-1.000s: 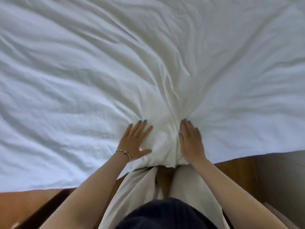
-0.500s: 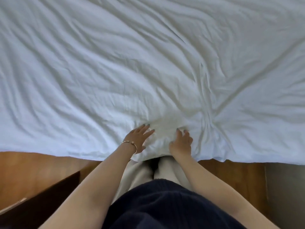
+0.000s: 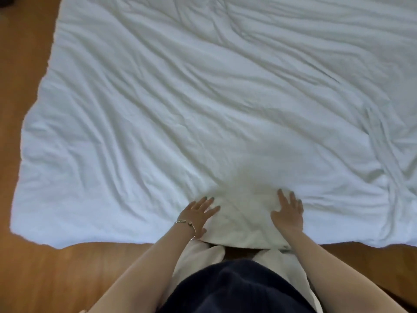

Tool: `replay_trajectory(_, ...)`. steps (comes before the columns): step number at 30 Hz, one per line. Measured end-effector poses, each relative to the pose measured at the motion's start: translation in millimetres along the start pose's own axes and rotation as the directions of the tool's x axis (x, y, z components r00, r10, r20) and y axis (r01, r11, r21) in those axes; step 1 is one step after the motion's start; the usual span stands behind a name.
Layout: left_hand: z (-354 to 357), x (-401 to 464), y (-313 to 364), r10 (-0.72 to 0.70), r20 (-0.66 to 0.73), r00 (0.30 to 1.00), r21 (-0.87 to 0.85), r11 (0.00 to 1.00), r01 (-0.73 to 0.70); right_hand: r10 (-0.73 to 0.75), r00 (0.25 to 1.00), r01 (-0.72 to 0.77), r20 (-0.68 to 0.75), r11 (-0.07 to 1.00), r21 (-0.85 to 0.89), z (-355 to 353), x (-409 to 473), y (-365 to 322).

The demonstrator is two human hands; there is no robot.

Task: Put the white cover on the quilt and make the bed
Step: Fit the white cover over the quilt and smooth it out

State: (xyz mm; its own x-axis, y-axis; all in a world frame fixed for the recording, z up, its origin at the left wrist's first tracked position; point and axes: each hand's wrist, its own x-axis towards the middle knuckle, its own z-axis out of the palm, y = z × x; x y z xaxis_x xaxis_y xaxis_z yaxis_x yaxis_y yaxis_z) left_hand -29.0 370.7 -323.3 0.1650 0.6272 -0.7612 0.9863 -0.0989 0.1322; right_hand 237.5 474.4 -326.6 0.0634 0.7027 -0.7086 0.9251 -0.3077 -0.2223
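My left hand (image 3: 198, 211) and right hand (image 3: 287, 211) lie flat, fingers spread, lower centre — pressing the white cover (image 3: 203, 98) to smooth wrinkles over the quilt.

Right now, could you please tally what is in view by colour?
White: 2, the quilt and trousers
Dark navy: 1, the top
Metallic: 1, the bracelet on the left wrist
Brown: 1, the wooden floor
Total: 5
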Motion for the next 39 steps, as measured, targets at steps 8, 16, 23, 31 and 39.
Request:
replay_trajectory(8,26.4,-52.6,-117.6,-0.062,0.032,0.998,-0.05,0.997,0.064,-0.07,0.974,0.057,0.217,0.996,0.066,62.2,-47.4,-112.1)
replay_trajectory(16,33.7,-93.1,-133.9,-0.469,0.086,0.879,-0.653,0.639,0.405,0.09,0.987,-0.101,0.13,0.992,0.078,114.6,-64.2,-187.0)
replay_trajectory(23,74.5,-133.4,-235.9,-0.459,0.022,0.888,-0.44,0.793,0.42,-0.084,0.986,0.079,0.141,0.996,0.047,174.4,-98.4,-264.8)
replay_trajectory(31,109.3,-155.0,-412.2,-0.048,-0.122,0.991,-0.028,0.999,0.045,-0.033,0.993,0.039,-0.116,0.998,0.052,294.3,-150.5,-387.0)
replay_trajectory(39,133.0,-212.3,-548.2,0.043,0.002,0.999,0.16,0.986,-0.042,-0.102,0.993,0.108,0.066,0.99,-0.096,373.2,-211.0,-464.2)
